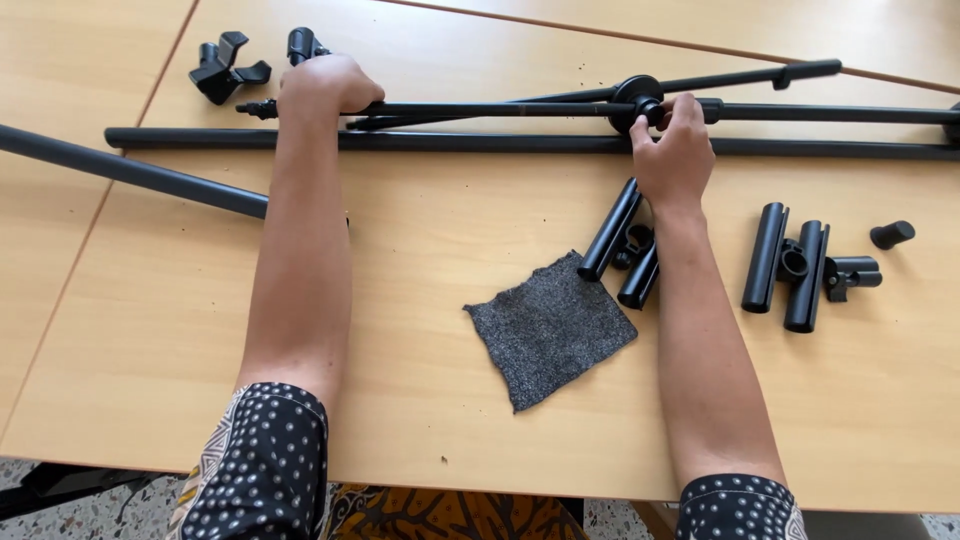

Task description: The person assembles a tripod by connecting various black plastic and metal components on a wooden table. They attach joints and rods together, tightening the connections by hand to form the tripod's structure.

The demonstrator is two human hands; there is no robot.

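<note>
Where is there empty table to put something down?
The wooden table is bare left of the left hand's forearm, below the long black pole. More bare wood lies near the front edge, below the grey cloth. It is crowded near the right hand: rods, black clamps and a knob.

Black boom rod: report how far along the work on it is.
Done: the boom rod already sits in its round pivot knob. In hand: the left hand grips the rod's end, and the right hand pinches the knob. Left: two tube clamps, a clip and a grey cloth lie loose.
</note>
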